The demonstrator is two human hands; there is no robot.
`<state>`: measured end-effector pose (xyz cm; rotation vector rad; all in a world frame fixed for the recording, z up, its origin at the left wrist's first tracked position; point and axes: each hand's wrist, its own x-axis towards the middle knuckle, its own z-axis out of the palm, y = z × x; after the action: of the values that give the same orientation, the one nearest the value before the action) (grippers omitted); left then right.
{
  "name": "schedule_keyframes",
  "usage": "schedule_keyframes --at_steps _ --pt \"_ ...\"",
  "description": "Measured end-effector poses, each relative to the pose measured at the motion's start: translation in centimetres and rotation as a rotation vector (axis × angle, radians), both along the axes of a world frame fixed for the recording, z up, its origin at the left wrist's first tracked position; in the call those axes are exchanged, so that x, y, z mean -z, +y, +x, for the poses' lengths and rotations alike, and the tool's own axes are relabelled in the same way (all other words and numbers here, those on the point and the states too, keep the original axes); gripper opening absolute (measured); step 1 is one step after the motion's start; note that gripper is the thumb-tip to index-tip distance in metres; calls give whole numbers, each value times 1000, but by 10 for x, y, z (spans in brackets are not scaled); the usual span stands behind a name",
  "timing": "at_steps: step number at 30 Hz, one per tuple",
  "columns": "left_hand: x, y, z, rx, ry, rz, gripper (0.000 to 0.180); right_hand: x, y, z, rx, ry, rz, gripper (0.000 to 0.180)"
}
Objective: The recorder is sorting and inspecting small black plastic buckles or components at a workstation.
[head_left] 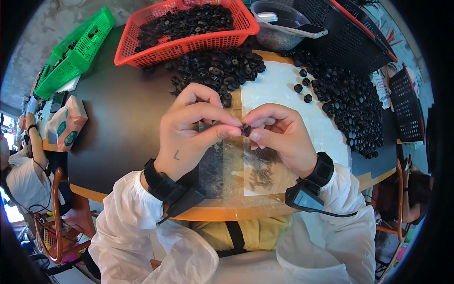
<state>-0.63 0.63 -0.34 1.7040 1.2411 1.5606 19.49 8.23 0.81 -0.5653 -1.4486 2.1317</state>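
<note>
The left hand (187, 128) and right hand (288, 139) are pinching face to face, thumbs (218, 134) opposing forefingers (215, 112). Both forearms (135, 201) are reaching forward and slanting inward.

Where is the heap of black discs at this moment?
In the head view, the heap lies at upper centre, just in front of the red basket and beyond the left hand.

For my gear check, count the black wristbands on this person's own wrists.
2: one wristband behind the left hand, another behind the right hand; both show plainly.
</note>
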Motion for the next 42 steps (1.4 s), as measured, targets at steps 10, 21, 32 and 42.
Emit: schedule_keyframes --at_steps 10,21,32,42 --pt "-18 3 -7 -130 378 103 46 0 2 0 67 72 43 26" --pt "-12 1 -28 -615 1021 -145 33 9 11 -2 258 126 4 19" --pt "-16 -1 0 -242 575 54 33 5 1 -4 204 -67 343 23" --pt "-13 -5 4 -98 359 -45 33 3 -4 -4 226 -187 476 22"
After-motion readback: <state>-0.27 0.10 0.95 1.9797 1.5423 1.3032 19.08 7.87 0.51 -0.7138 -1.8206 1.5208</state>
